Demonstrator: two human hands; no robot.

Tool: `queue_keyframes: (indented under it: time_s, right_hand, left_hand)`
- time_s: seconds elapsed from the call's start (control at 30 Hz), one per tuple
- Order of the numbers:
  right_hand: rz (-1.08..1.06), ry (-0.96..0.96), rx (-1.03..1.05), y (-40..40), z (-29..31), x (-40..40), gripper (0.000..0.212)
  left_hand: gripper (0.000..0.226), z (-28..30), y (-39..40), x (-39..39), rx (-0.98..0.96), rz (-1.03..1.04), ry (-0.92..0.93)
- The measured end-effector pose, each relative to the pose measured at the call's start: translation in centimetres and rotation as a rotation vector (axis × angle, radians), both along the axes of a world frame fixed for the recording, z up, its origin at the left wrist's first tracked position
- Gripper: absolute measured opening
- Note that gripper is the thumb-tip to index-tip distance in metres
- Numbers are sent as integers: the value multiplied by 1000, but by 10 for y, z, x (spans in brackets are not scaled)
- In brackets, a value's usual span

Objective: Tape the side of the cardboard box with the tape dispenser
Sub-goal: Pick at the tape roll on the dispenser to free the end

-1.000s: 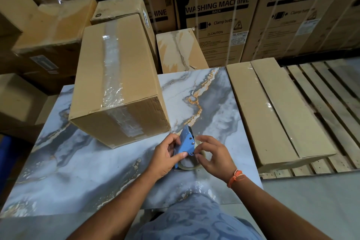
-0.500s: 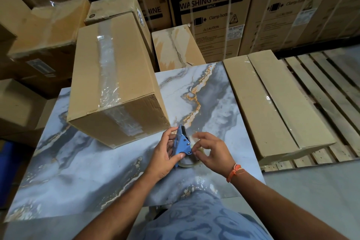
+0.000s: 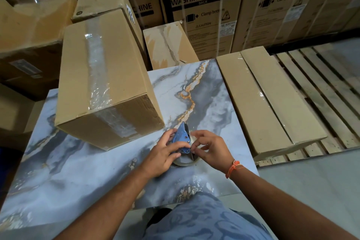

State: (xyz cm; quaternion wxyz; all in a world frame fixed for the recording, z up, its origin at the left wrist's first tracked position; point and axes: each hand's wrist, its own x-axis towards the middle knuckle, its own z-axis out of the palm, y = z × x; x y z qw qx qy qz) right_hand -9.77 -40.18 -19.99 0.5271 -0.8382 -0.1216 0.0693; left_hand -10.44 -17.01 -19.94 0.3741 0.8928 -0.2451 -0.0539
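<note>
The cardboard box (image 3: 105,87) sits on the table (image 3: 78,171). Just beside its near right corner, the left hand (image 3: 165,154) grips the blue tape dispenser (image 3: 182,138); the right hand (image 3: 209,147) pinches at its roll. The loose tape end could slip back onto the roll.

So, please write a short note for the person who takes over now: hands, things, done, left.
Left hand: grip on the blue tape dispenser, which sits on the marble table.
Right hand: fingers at the tape roll, apparently finding the tape end.
Cardboard box: on the table, left of the hands, tape strip already over its top and near end.
Left: tape the side.
</note>
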Motion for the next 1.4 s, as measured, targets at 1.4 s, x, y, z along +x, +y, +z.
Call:
queue_keyframes:
  time_s: [1.4]
  right_hand:
    - [-31, 394, 158, -38, 61, 0, 28]
  left_hand:
    - [52, 9, -21, -9, 136, -150, -121]
